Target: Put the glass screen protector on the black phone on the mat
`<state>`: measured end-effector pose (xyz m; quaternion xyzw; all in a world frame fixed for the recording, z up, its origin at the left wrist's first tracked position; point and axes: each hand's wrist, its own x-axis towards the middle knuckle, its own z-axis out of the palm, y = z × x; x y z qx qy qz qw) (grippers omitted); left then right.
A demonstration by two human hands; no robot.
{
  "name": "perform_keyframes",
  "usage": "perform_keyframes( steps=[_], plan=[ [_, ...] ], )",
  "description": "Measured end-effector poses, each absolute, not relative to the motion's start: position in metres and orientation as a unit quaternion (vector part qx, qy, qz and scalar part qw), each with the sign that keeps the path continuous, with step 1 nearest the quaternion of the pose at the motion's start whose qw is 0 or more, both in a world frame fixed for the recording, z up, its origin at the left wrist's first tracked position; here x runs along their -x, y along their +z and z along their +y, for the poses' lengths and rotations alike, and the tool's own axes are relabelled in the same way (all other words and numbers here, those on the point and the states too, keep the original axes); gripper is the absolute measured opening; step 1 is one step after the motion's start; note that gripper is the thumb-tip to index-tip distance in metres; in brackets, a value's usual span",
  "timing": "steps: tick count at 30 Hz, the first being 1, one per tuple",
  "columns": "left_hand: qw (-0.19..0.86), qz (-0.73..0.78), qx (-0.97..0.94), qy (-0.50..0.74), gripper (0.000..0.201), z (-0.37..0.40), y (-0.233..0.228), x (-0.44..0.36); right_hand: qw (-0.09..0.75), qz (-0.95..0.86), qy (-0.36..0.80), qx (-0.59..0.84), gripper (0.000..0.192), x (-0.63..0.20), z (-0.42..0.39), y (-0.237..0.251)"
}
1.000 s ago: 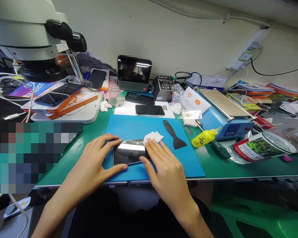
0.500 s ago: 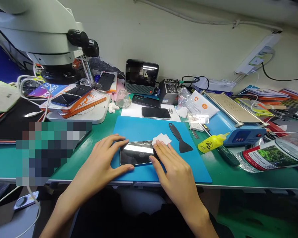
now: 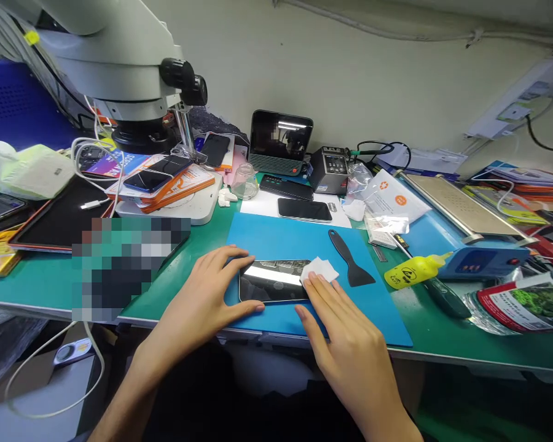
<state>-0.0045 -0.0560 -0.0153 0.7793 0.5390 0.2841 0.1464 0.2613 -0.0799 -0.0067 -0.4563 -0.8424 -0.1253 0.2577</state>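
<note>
A smartphone [image 3: 271,287] with a dark, glossy screen lies face up on a blue mat [image 3: 276,236]. My left hand [image 3: 212,288] holds its left end, thumb along the near edge and fingers at the far edge. At the right end of the screen, my right hand [image 3: 350,334] presses a folded white tissue [image 3: 323,269] under its outstretched fingertips. The thumb of that hand is apart, by the phone's near edge. A black plastic scraper [image 3: 349,258] rests on the mat to the right of the tissue.
A microscope [image 3: 133,67] stands at the left over stacked boxes. Another phone [image 3: 304,210] lies on white paper behind the mat. At the right are a yellow bottle [image 3: 412,272], a blue heating plate machine [image 3: 479,261] and a labelled jar [image 3: 529,304]. The bench edge runs in front.
The camera has turned left, so the whole scene sits further right. Both hands stay at the phone, and slightly more of the tissue shows beyond the right fingertips.
</note>
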Motion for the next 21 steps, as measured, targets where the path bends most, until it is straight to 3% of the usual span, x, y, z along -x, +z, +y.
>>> perform_keyframes(
  steps=[9,17,21],
  plan=[
    [0.142,0.532,-0.784,0.288,0.062,-0.055,-0.019,0.005,0.258,-0.851,-0.101,0.446,0.048,-0.246,-0.071,-0.004],
    [0.153,0.535,-0.773,0.304,0.098,-0.057,-0.018,0.009,0.259,-0.874,-0.071,0.405,0.047,-0.236,-0.091,0.001],
    [0.153,0.532,-0.774,0.307,0.093,-0.057,-0.022,0.012,0.271,-0.870,-0.041,0.410,0.050,-0.214,-0.071,0.000]
  ],
)
